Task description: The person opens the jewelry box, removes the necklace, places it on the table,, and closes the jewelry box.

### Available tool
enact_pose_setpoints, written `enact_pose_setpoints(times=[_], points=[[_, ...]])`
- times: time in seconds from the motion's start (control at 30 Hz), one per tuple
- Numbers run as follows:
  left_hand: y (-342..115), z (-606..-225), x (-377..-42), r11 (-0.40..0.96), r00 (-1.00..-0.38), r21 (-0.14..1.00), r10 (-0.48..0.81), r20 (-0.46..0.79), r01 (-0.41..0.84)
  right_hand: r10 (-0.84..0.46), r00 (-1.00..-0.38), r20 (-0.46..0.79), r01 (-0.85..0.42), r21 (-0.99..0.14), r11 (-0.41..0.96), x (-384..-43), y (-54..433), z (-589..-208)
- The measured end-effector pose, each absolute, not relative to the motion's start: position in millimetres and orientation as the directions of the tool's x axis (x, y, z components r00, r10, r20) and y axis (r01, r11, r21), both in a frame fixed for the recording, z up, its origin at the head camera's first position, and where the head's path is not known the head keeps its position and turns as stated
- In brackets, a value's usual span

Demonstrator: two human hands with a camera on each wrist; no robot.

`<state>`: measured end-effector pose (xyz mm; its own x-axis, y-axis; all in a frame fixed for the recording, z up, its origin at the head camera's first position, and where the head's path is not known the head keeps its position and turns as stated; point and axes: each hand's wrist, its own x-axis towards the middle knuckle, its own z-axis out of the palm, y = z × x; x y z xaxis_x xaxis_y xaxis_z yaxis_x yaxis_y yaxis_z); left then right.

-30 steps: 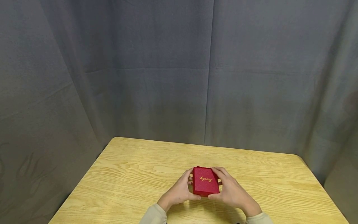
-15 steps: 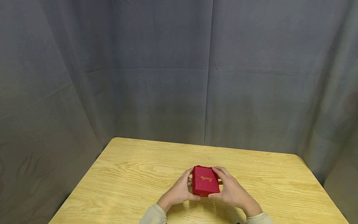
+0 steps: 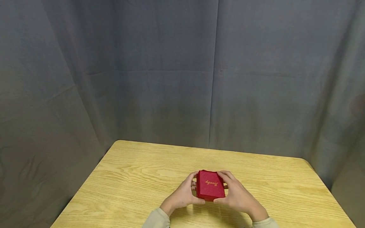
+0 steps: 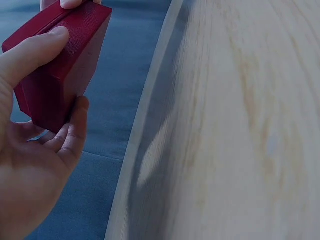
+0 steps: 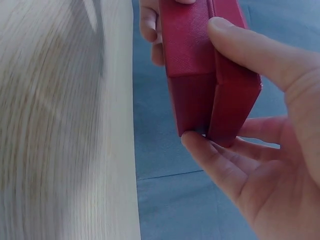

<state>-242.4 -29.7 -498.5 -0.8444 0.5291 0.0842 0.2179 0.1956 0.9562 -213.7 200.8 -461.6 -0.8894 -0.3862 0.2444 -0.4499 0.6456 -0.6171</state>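
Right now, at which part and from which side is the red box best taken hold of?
Probably at its left and right edges, coming from both sides, as the left hand and right hand do: thumbs on the near wall, other fingers farther back. The red box has flat walls to press against, and the seam along its near wall suggests keeping both parts together.

Pale-beige cloth left sleeve point(image 3: 157, 218), plain, edge near the wrist | matching pale-beige cloth right sleeve point(image 3: 265, 223), also wrist-length | left hand point(image 3: 182, 194) bare, ungloved | right hand point(image 3: 237, 194) likewise bare
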Motion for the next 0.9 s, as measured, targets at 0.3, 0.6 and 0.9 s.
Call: enact_pose_setpoints(times=[0.3, 0.6, 0.9], points=[[-31, -499, -244, 0.155, -0.831, 0.969, 0.551, 0.079, 0.194, -0.383, -0.904, 0.189, -0.412, -0.627, 0.661, -214, 205, -461], [-33, -499, -245, 0.142, -0.822, 0.978, 0.568, 0.044, 0.151, -0.418, -0.885, 0.204, -0.452, -0.591, 0.669, -212, 215, -458], [-34, -499, -245, 0.153, -0.816, 0.974, 0.575, 0.052, 0.169, -0.398, -0.895, 0.199, -0.435, -0.579, 0.689, -210, 221, -458]])
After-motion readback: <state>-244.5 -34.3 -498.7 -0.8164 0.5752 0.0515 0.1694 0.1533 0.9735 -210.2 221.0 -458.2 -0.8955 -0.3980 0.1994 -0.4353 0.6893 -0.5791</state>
